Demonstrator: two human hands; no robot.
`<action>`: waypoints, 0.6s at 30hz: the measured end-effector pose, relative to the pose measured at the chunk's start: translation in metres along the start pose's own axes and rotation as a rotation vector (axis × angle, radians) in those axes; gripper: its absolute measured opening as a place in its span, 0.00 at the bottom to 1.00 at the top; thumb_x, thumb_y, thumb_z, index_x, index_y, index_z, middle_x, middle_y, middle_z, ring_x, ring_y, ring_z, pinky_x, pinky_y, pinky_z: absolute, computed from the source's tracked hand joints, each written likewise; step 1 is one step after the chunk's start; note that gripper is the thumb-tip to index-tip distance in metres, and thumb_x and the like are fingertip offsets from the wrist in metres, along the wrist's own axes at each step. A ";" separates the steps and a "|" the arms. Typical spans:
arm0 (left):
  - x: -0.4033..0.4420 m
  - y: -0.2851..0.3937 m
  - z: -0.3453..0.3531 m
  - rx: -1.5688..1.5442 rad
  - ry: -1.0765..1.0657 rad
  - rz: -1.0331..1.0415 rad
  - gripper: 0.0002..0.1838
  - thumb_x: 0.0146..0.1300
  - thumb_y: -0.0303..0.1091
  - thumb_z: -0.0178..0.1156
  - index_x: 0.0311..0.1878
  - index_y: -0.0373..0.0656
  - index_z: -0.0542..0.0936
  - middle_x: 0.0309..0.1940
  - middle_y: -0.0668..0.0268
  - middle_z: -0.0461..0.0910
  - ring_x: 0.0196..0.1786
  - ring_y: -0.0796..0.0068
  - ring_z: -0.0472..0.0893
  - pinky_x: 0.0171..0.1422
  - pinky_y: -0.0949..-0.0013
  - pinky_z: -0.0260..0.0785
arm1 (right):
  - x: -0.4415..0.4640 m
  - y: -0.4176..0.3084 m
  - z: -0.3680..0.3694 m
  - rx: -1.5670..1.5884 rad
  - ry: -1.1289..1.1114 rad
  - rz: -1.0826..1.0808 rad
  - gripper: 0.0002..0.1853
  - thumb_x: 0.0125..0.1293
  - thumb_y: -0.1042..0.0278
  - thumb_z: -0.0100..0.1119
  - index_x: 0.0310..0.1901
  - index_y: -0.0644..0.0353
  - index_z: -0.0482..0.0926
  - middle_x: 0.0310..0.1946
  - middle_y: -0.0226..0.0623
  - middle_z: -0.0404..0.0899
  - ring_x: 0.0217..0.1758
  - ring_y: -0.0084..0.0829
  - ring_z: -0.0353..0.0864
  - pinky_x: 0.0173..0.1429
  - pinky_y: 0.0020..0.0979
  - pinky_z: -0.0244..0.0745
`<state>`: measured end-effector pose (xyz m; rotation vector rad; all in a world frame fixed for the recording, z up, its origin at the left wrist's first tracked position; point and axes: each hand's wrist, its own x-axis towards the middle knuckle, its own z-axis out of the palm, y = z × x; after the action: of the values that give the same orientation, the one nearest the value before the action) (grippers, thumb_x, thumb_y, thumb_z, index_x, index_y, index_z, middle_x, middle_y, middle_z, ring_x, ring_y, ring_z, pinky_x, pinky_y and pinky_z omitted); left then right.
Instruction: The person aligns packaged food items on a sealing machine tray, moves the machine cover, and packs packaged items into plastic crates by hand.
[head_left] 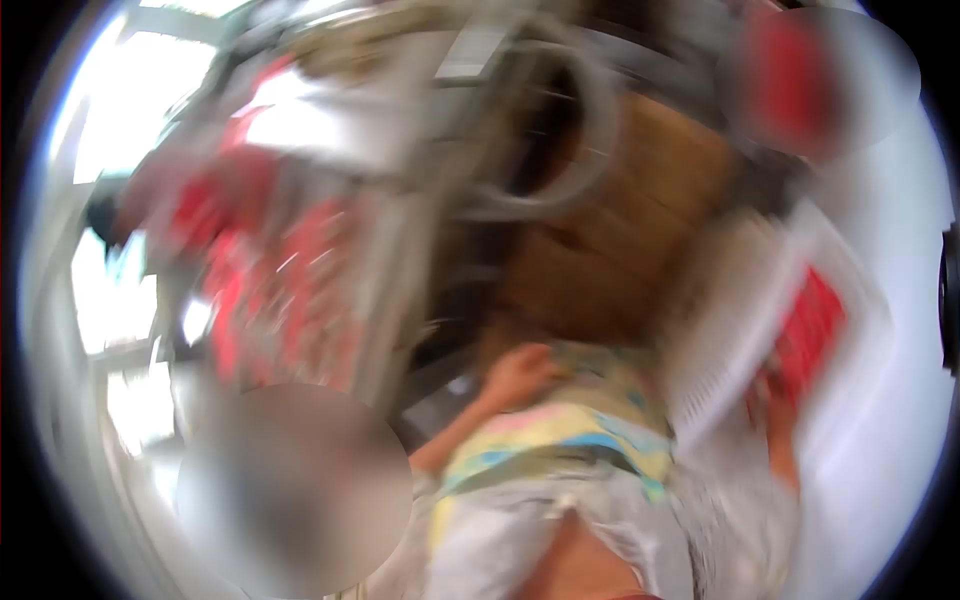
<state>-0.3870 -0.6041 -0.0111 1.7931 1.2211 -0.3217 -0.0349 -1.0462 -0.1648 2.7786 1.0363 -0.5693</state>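
The view is strongly blurred. My left hand [522, 375] is low in the middle, beside the patterned cloth [560, 425] at my waist; its fingers look curled, but what they hold, if anything, is smeared. On the right, my right hand [775, 400] reaches into a white basket [715, 345] and touches the lower end of the red items [812, 325] inside it. Its fingers are too blurred to show whether they grip one.
A brown cardboard box [620, 230] stands ahead, with a pale round rim [600, 120] beside it. More red items [310, 280] lie on a table at the left. A white wall runs along the right.
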 end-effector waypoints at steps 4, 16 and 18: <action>0.020 -0.039 0.002 -0.370 -0.150 0.114 0.18 0.65 0.34 0.60 0.56 0.37 0.75 0.47 0.61 0.81 0.48 0.73 0.79 0.55 0.71 0.70 | -0.014 0.004 -0.018 -0.048 -0.083 0.096 0.17 0.53 0.70 0.59 0.46 0.57 0.77 0.48 0.41 0.73 0.52 0.41 0.75 0.49 0.39 0.74; 0.034 -0.013 0.002 -0.493 -0.273 0.142 0.18 0.67 0.30 0.57 0.58 0.37 0.72 0.45 0.63 0.80 0.43 0.78 0.78 0.51 0.76 0.69 | -0.057 -0.041 -0.114 0.212 0.168 0.411 0.10 0.60 0.74 0.52 0.44 0.59 0.78 0.38 0.46 0.81 0.43 0.47 0.80 0.45 0.43 0.74; 0.039 -0.018 -0.003 -0.513 -0.277 0.175 0.20 0.66 0.30 0.58 0.59 0.36 0.71 0.46 0.61 0.80 0.47 0.74 0.78 0.54 0.73 0.70 | -0.062 -0.058 -0.152 0.300 0.411 0.340 0.10 0.61 0.75 0.52 0.44 0.59 0.77 0.38 0.45 0.81 0.43 0.50 0.79 0.44 0.42 0.74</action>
<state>-0.3840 -0.5768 -0.0442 1.3453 0.8489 -0.1321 -0.0693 -1.0029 0.0002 3.3284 0.5352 -0.1164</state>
